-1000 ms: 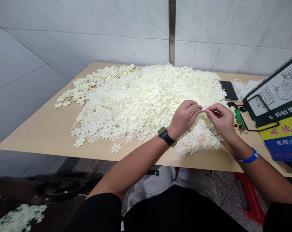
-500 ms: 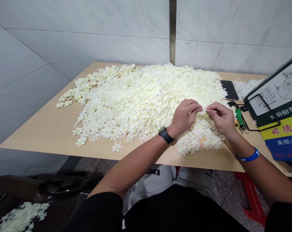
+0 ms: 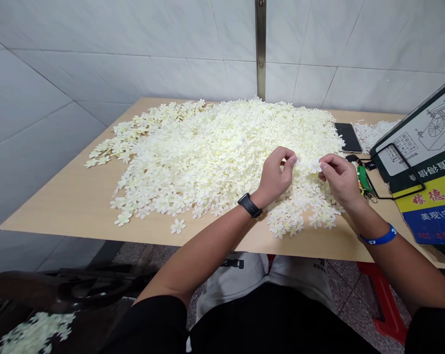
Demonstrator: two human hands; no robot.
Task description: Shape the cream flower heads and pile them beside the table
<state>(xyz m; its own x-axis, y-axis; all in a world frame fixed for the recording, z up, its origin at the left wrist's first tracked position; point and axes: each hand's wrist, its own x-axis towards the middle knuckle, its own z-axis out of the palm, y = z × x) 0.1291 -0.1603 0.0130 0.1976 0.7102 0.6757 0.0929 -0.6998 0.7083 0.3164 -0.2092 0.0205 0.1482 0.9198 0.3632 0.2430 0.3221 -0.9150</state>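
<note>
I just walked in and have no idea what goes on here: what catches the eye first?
A huge heap of cream-white flowers covers most of the wooden table. Above its near right edge the person's right hand pinches a single flower, with the left hand close beside it. A printed cardboard box stands at the far right.

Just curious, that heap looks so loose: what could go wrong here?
Loose flowers at the table edge lie near the forearms; a sweep could knock them off. The flower pinched in the right hand might slip into the matching pile and be lost. The pile could spread over the phone.
</note>
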